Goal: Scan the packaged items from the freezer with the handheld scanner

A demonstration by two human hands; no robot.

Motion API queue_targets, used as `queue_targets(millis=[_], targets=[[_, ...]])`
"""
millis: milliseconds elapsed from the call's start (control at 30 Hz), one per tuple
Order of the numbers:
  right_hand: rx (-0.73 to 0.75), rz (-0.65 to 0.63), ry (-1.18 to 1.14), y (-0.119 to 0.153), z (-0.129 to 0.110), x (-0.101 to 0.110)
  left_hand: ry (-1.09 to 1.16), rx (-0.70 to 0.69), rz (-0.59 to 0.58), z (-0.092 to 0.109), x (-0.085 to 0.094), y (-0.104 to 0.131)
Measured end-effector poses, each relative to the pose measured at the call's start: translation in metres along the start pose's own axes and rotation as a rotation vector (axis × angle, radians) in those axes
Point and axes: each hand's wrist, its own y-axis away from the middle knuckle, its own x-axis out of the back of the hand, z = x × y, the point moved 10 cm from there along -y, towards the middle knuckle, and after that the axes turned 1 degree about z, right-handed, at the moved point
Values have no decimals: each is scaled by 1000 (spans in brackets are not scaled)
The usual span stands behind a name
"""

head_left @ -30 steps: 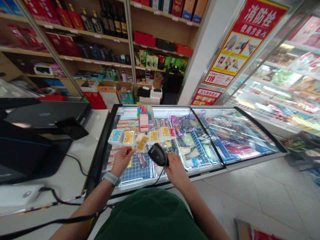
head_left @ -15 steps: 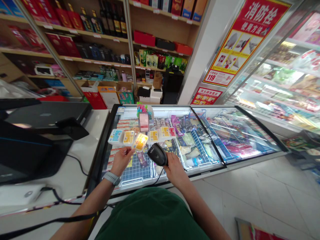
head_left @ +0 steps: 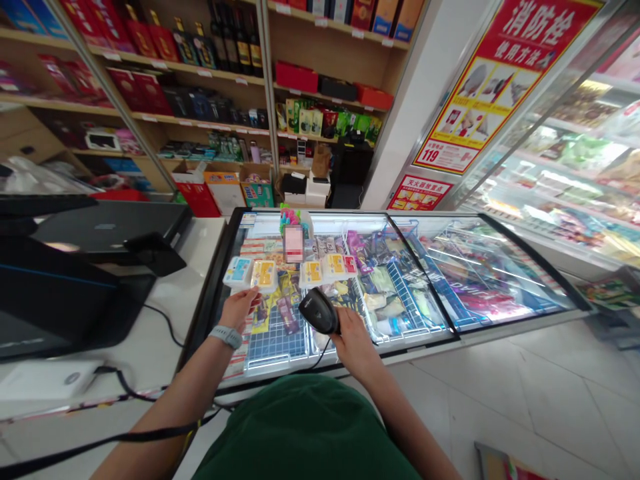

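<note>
My left hand (head_left: 242,308), with a grey watch on the wrist, has its thumb and fingers closed at the near edge of a clear plastic food box with a yellow label (head_left: 263,274). This box rests on the freezer's glass top, beside a blue-labelled box (head_left: 237,271); it seems stacked on another. My right hand (head_left: 353,337) is wrapped round the handle of a black barcode scanner (head_left: 319,311), its head tilted toward the boxes. Beyond the scanner are another yellow-labelled box (head_left: 312,272) and a group of boxes with yellow and red labels (head_left: 341,265).
Under the sliding glass of the chest freezer (head_left: 457,327) lie bagged goods in wire baskets. A phone-like card (head_left: 293,243) stands by a colourful ornament at the back. Left is a counter (head_left: 200,250) with a black checkout machine (head_left: 55,293). A cable hangs from the scanner.
My left hand has carried the yellow-labelled box leftward and down onto the boxes by the blue-labelled one. The scanner stays in my right hand, nearly still. The view has shifted slightly.
</note>
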Motion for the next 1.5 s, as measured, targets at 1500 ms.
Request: queue_targets(millis=[1500], targets=[[-374, 341, -91, 62, 110, 30, -281, 278, -253, -43, -167, -32]])
